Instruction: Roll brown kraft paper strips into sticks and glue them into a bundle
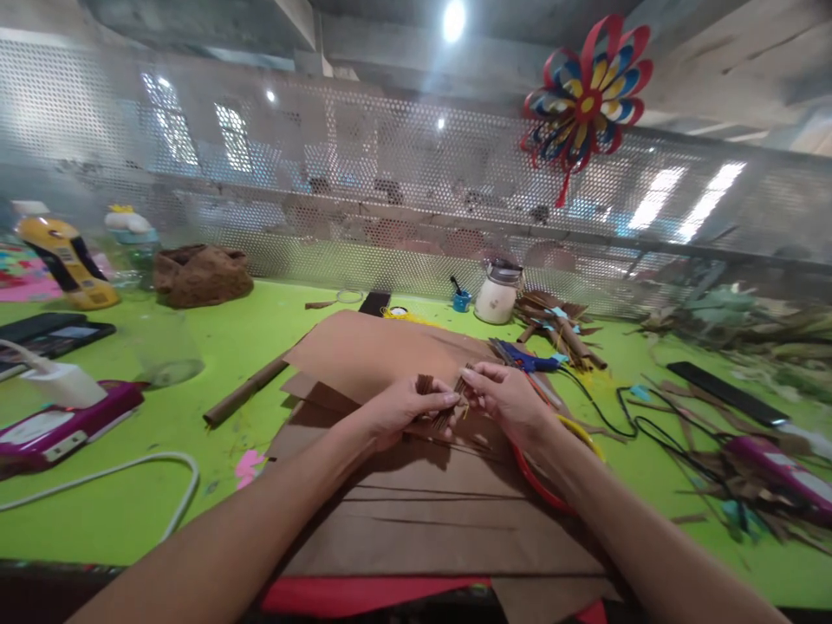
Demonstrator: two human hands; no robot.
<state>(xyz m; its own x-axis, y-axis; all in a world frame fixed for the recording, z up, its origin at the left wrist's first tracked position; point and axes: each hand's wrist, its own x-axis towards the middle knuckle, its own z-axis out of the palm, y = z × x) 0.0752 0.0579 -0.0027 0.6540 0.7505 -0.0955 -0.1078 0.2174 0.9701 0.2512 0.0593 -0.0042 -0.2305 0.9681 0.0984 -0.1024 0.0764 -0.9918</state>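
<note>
Over a stack of brown paper sheets [422, 542], my left hand [416, 407] pinches a small piece of brown fringed paper [445, 419] between thumb and fingers. My right hand [503, 394] is closed on the narrow strips at the piece's right side, its fingertips almost meeting those of the left. What lies deeper in the fingers is hidden. Under my right wrist are scissors with a red and yellow handle [538, 487], partly covered. Just beyond the right hand, a blue glue gun [529, 358] rests by the sheets.
A rolled brown paper tube [247, 390] lies left of the stack. Behind stand a white jar [498, 293] and a blue pot [461, 300]. Black cables [656, 433], paper scraps and a phone [726, 393] lie right; power strips [68, 425] and a yellow bottle [68, 260] are left.
</note>
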